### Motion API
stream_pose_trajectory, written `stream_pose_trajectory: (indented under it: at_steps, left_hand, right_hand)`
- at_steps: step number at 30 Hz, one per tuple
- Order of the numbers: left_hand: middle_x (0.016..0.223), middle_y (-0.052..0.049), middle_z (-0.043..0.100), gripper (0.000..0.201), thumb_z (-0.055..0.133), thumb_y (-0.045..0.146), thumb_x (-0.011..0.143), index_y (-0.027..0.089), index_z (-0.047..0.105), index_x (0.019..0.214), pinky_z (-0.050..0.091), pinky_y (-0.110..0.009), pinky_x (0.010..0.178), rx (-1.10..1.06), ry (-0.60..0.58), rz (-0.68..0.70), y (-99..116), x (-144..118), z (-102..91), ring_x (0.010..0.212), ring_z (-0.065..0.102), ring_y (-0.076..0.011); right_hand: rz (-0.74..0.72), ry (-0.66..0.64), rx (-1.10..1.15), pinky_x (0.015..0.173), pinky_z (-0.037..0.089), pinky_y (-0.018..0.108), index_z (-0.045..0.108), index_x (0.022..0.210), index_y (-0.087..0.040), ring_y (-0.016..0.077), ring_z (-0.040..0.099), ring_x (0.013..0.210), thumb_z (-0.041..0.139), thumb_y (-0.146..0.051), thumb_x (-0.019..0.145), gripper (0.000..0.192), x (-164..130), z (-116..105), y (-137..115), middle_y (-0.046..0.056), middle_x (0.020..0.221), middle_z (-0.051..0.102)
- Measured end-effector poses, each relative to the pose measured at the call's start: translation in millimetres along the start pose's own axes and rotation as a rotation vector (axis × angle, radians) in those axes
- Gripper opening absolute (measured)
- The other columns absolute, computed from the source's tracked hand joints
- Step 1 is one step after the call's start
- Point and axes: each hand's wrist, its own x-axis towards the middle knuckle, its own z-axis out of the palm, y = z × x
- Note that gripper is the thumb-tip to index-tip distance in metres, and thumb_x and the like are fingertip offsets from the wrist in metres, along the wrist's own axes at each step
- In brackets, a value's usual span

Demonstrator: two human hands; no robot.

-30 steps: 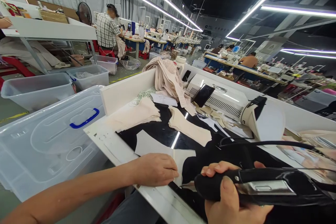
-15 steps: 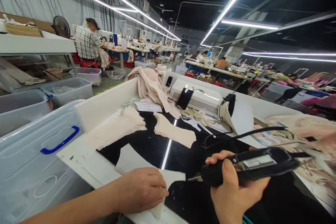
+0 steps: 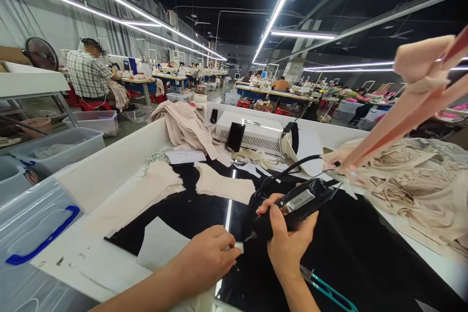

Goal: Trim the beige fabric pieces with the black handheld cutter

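My left hand (image 3: 206, 256) is closed in a pinch over the black work surface (image 3: 351, 243). A small pale edge of a fabric piece (image 3: 239, 247) shows at its fingertips; the rest is hidden. My right hand (image 3: 292, 239) is wrapped round a black corded hand tool (image 3: 300, 204), whose thin metal tip points left, close to that pale edge. Whether they touch I cannot tell. Left of my left hand lies a white sheet-like piece (image 3: 161, 241), partly covered by the forearm. Teal-handled scissors (image 3: 329, 292) lie beside my right forearm.
Stacked cream fabric pieces (image 3: 223, 183) lie ahead, with another stack (image 3: 146, 195) to the left. Behind them stand a phone (image 3: 236, 136) and a white vented machine (image 3: 256, 131). Pink strips (image 3: 387, 122) hang near the tool's cord, beside piled beige garments (image 3: 405, 170). Lidded plastic bin (image 3: 22, 273) at left.
The view has turned right. My right hand has drawn the tool back and upward on the surface. The pale fabric stretched beyond my left hand is now mostly hidden. The scissors have come into view.
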Motion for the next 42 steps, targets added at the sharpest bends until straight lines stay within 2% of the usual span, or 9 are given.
stream_pose_trajectory:
  at_steps: [4,13,19,26,32,42]
  left_hand:
    - [0.095,-0.004,0.066,0.014,0.059,0.011,0.099,0.018,0.066,0.108,0.059,-0.032,0.085,-0.009,0.025,-0.004,-2.7,-4.5,3.6,0.085,0.063,-0.0192]
    - [0.095,-0.004,0.067,0.021,0.051,0.011,0.104,0.018,0.069,0.111,0.059,-0.034,0.092,-0.039,-0.017,-0.034,-1.9,-5.1,-1.5,0.087,0.064,-0.0179]
    - [0.096,-0.004,0.067,0.016,0.057,0.013,0.102,0.019,0.069,0.111,0.058,-0.036,0.095,-0.074,-0.023,-0.049,-4.5,-7.3,1.8,0.088,0.064,-0.0180]
    - [0.097,-0.003,0.067,0.016,0.060,0.012,0.100,0.019,0.069,0.111,0.057,-0.037,0.096,-0.081,-0.029,-0.058,-4.7,-9.7,2.3,0.088,0.064,-0.0179]
    - [0.096,-0.003,0.068,0.018,0.053,0.013,0.104,0.018,0.070,0.107,0.057,-0.036,0.098,-0.085,-0.011,-0.054,-3.5,-10.0,-2.4,0.087,0.064,-0.0166]
    - [0.098,-0.004,0.069,0.018,0.055,0.013,0.104,0.018,0.071,0.108,0.057,-0.037,0.099,-0.082,0.010,-0.069,-1.1,-11.9,-0.1,0.089,0.065,-0.0176]
  right_hand:
    - [0.033,-0.012,0.017,0.063,0.058,0.031,0.048,0.101,-0.026,0.0125,0.065,0.064,0.076,-0.023,0.089,0.031,-2.8,0.2,0.6,-0.006,0.084,0.069]
    - [0.050,-0.035,0.049,0.063,0.057,0.031,0.053,0.106,-0.029,0.0125,0.064,0.065,0.074,-0.022,0.091,0.027,-7.7,-1.5,-6.5,-0.005,0.086,0.067]
    - [0.030,-0.043,0.042,0.061,0.056,0.030,0.052,0.131,-0.035,0.0132,0.065,0.063,0.073,-0.022,0.091,0.046,-12.8,-4.8,-10.5,-0.005,0.085,0.068]
    - [0.031,-0.038,0.025,0.062,0.057,0.028,0.054,0.126,-0.034,0.0122,0.065,0.065,0.074,-0.022,0.091,0.042,-16.6,-6.3,-10.0,-0.005,0.085,0.068]
    - [0.038,-0.032,0.025,0.063,0.056,0.029,0.050,0.135,-0.035,0.0123,0.065,0.065,0.074,-0.022,0.091,0.052,-17.3,-6.4,-9.9,-0.005,0.086,0.067]
    - [0.056,0.010,0.034,0.065,0.058,0.031,0.052,0.132,-0.034,0.0122,0.065,0.065,0.076,-0.023,0.088,0.051,-11.5,-4.6,-14.9,-0.006,0.084,0.068]
